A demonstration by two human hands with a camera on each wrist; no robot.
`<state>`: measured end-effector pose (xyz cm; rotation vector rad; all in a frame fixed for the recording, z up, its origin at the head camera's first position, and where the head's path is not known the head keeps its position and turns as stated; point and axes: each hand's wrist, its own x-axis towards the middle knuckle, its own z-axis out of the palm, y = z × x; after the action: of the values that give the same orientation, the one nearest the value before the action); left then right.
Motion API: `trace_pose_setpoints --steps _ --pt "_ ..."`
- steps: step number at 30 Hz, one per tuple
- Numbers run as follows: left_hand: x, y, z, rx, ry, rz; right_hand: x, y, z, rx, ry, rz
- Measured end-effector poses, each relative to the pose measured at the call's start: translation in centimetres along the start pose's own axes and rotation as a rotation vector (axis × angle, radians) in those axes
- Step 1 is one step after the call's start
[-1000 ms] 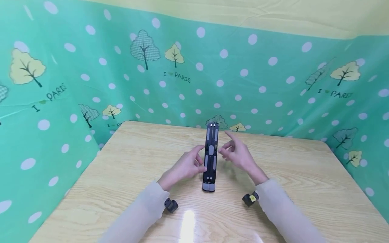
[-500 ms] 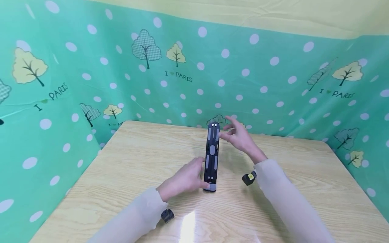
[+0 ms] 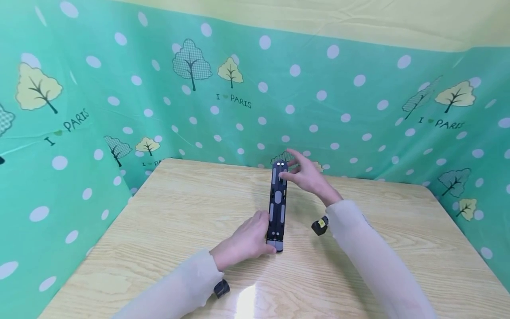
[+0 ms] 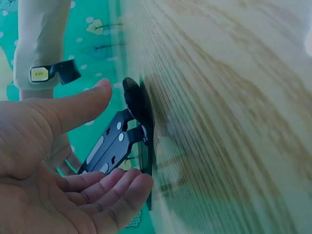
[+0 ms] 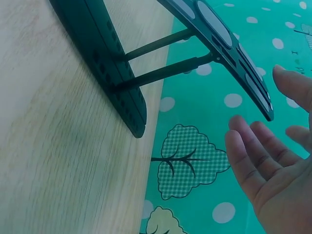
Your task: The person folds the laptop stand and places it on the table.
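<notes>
A black folding laptop stand (image 3: 277, 197) with grey pads stands on the table, narrow and unspread. The right wrist view shows its top bar raised on struts above the base (image 5: 105, 63). My left hand (image 3: 247, 235) is at the stand's near end, thumb beside the front lip and fingers along the left side; in the left wrist view its thumb and fingers are spread apart. By the raised far end is my right hand (image 3: 308, 175), thumb and fingers apart around that tip. Whether either hand touches the stand I cannot tell.
The stand rests on a light wooden table (image 3: 183, 199). Behind and at the sides hangs a green dotted curtain (image 3: 239, 124) with printed trees. Dark camera mounts sit at the left wrist (image 3: 222, 289) and right wrist (image 3: 320, 226).
My left hand has come nearer along the stand to its front end. My right hand has moved farther away from me and then left, to the raised tip. The stand looks unmoved.
</notes>
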<state>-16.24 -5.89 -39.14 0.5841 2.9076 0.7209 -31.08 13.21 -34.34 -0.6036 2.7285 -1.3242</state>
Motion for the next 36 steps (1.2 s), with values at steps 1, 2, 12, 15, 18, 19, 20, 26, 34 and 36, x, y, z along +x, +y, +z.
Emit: trace_pose_setpoints --steps 1,2,12,15,18,19,20,26,34,36 --pt "0.0 0.0 0.1 0.007 0.007 -0.004 0.1 -0.1 0.1 -0.003 -0.008 0.001" --pt "0.0 0.0 0.1 0.013 0.014 -0.006 0.2 -0.1 0.2 -0.005 -0.018 0.001" --pt "0.2 0.1 0.5 0.05 0.043 0.016 0.5 0.0 1.1 -0.037 -0.031 0.0" --pt "0.3 0.2 0.7 0.054 0.04 0.005 0.5 0.1 1.2 -0.038 -0.028 0.006" --pt "0.4 0.2 0.8 0.055 0.042 -0.006 0.5 0.2 1.2 -0.033 -0.028 0.009" --pt "0.4 0.2 0.9 0.055 0.045 -0.008 0.5 0.2 1.2 -0.032 -0.029 0.01" --pt "0.4 0.2 1.0 0.056 0.047 -0.011 0.5 0.2 1.2 -0.032 -0.028 0.012" --pt "0.4 0.1 1.1 0.05 0.065 -0.016 0.3 0.3 1.3 -0.04 -0.018 0.017" --pt "0.3 -0.6 0.9 0.097 0.073 -0.011 -0.2 0.8 1.0 -0.03 0.021 0.04" --pt "0.3 -0.9 0.7 0.11 0.069 -0.011 -0.4 0.9 0.8 -0.023 0.025 0.051"
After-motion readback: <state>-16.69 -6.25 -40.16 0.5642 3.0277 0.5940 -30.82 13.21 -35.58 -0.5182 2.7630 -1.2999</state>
